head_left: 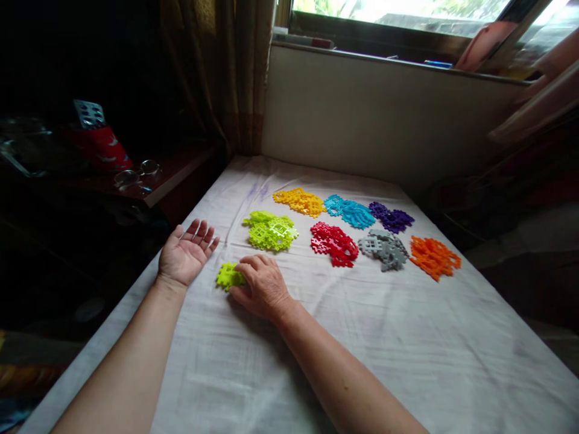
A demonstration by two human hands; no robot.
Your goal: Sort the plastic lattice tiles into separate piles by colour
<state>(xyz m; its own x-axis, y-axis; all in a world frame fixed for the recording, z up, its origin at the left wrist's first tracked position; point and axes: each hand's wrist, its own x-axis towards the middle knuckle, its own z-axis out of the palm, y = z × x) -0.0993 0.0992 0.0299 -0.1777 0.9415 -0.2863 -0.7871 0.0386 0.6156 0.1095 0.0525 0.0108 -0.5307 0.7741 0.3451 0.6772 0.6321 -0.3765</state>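
Observation:
My left hand point(186, 252) rests palm up near the left edge of the cloth, its fingers spread and nothing in it. Beside it, my right hand point(261, 284) has its thumb and fingers closed on a lime-green interlocking plastic piece point(227, 276) low over the cloth. Part of that piece is hidden under the fingers, so I cannot tell whether it is one piece or several. Just beyond lies a pile of lime-green interlocking pieces point(271, 232). To its right is a red pile point(333, 244), with a yellow pile point(300, 201) behind.
Farther right lie blue point(350, 212), purple point(391, 217), grey point(384, 249) and orange point(435, 256) piles. A pale cloth point(362, 349) covers the surface. On a dark side table at left are eyeglasses point(138, 175) and a red container point(106, 147). A wall and window stand behind.

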